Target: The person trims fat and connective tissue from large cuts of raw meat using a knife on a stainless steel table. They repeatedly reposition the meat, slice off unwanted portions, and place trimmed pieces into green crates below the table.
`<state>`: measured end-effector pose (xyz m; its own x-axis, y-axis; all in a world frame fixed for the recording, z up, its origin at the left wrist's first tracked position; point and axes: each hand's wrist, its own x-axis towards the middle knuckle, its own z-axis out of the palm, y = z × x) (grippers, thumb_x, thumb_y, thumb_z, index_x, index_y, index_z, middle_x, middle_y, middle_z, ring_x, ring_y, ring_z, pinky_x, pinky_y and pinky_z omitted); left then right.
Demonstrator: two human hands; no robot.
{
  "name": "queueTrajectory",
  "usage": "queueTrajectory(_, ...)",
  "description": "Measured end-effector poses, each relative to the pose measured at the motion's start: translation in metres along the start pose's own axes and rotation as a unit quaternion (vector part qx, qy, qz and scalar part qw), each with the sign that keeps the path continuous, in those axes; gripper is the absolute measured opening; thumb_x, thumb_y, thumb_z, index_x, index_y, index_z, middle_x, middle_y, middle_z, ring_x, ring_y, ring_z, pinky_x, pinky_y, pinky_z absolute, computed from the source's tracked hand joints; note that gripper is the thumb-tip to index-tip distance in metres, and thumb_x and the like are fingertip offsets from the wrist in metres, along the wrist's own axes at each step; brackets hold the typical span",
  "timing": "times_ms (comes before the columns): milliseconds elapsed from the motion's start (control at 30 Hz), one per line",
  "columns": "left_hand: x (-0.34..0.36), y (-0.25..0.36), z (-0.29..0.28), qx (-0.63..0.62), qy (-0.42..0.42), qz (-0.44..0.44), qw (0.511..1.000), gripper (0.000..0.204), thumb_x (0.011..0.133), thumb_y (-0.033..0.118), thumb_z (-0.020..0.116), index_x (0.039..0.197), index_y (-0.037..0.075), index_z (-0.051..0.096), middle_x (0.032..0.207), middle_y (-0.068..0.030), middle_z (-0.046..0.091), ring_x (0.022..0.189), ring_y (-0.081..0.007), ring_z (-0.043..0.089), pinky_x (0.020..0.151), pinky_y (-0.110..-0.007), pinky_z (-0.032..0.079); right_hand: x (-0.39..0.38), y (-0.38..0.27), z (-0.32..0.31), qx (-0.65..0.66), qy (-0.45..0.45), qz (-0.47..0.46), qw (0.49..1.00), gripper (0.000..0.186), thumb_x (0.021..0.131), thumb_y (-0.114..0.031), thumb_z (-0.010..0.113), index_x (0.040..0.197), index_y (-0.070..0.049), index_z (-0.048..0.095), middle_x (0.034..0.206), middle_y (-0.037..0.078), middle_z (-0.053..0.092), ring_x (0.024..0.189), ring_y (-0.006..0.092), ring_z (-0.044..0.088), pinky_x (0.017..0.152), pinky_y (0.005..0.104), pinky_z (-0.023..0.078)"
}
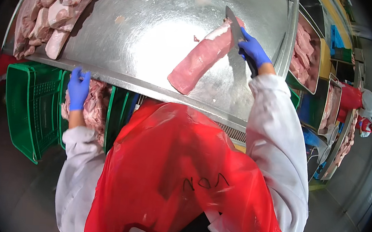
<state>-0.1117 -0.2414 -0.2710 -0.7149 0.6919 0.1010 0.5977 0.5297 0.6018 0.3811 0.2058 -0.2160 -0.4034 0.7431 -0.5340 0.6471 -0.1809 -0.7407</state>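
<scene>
Diagonally, the meat piece (203,59) runs near-left to far-right.

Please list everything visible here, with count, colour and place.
table: 1, silver, centre
long meat: 1, pink, on table
knife: 1, grey, in right hand
meat pile: 1, pink, table's left
crates: at least 2, green, left
crate meat: count unclear, pink, in crate
meat trays: at least 2, silver, right
co-workers: at least 2, red and white, far right
apron: 1, red, on person
sleeves: 2, white, beside apron
left hand: 1, blue glove, over crate
right hand: 1, blue glove, on knife
</scene>
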Motion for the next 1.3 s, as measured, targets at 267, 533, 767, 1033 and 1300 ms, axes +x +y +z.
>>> queueTrajectory(267, 0.086, 0.234, 0.133, -0.163, -0.097, 0.081, 0.978, 0.043, 0.085, 0.025, 0.076, 0.120, 0.003, 0.063, 0.092, -0.0118, 0.066, 0.078, -0.0218, 0.066, 0.070, -0.035, 0.053, -0.192, 0.040, -0.010, 0.149, -0.116, 0.087, 0.978, 0.075, 0.091, 0.003, 0.052, 0.158, -0.023, 0.031, 0.074, 0.003, 0.061, 0.053, 0.0076, 0.054, 0.047, 0.0206, 0.043)
queueTrajectory(533, 0.114, 0.410, 0.345, 0.002, -0.378, 0.025, 0.925, 0.053, 0.079, 0.043, 0.072, 0.104, -0.004, 0.070, 0.106, -0.0261, 0.070, 0.104, -0.0395, 0.068, 0.092, -0.042, 0.054, -0.167, 0.072, 0.004, 0.228, 0.150, -0.014, 0.962, 0.079, 0.093, 0.001, 0.055, 0.160, -0.025, 0.023, 0.080, 0.003, 0.061, 0.058, 0.0089, 0.059, 0.045, 0.0222, 0.046)
queueTrajectory(767, 0.125, 0.359, 0.377, -0.173, -0.409, -0.077, 0.893, 0.035, 0.083, 0.032, 0.064, 0.082, -0.002, 0.072, 0.083, -0.0196, 0.072, 0.063, -0.0265, 0.067, 0.066, -0.039, 0.053, -0.131, 0.084, 0.027, 0.236, 0.192, -0.017, 0.953, 0.080, 0.091, 0.001, 0.053, 0.160, -0.027, 0.024, 0.085, 0.006, 0.065, 0.059, 0.0096, 0.058, 0.048, 0.0249, 0.048)
queueTrajectory(1033, 0.127, 0.347, 0.378, 0.091, -0.325, 0.338, 0.878, 0.036, 0.092, 0.033, 0.053, 0.085, 0.005, 0.075, 0.087, -0.0182, 0.072, 0.081, -0.0307, 0.069, 0.074, -0.038, 0.052, 0.035, 0.003, 0.027, -0.092, 0.096, -0.090, 0.987, 0.073, 0.094, -0.020, 0.052, 0.159, -0.031, 0.020, 0.099, 0.025, 0.071, 0.080, 0.0307, 0.072, 0.079, 0.0393, 0.055)
queueTrajectory(1300, 0.112, 0.350, 0.362, -0.072, -0.339, 0.141, 0.927, 0.043, 0.093, 0.035, 0.052, 0.093, -0.002, 0.073, 0.094, -0.0244, 0.071, 0.088, -0.0418, 0.068, 0.083, -0.045, 0.052, -0.049, 0.017, 0.035, -0.125, -0.032, -0.022, 0.991, 0.065, 0.099, -0.024, 0.048, 0.159, -0.028, 0.024, 0.100, 0.026, 0.070, 0.088, 0.0382, 0.071, 0.084, 0.0439, 0.054)
